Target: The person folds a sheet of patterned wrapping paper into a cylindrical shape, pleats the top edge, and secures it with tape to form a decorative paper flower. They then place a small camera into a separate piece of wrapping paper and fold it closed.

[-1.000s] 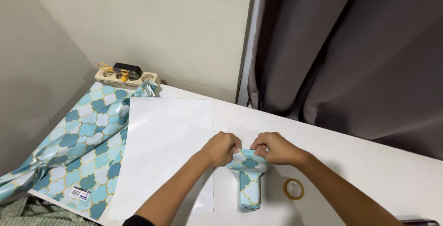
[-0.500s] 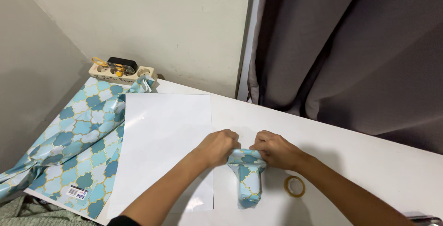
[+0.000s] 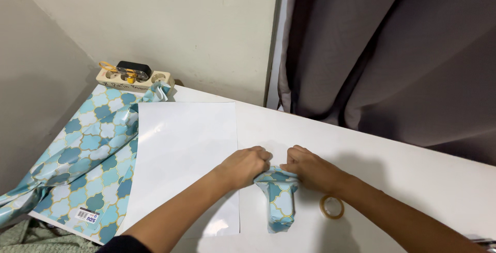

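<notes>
A small box wrapped in blue patterned paper (image 3: 280, 204) lies on the white table (image 3: 413, 180), its long side pointing toward me. My left hand (image 3: 245, 165) and my right hand (image 3: 310, 169) both pinch the paper at the box's far end, knuckles nearly touching. A roll of clear tape (image 3: 331, 207) lies flat on the table just right of the box, under my right wrist.
A large sheet of the same blue paper (image 3: 88, 155), partly turned white side up (image 3: 186, 155), covers the table's left. A wooden power strip with a black plug (image 3: 133, 75) sits at the far left corner. Grey curtains (image 3: 392, 56) hang behind the table.
Both hands stay on the box's far end and press the paper folds closer together. The view has shifted slightly.
</notes>
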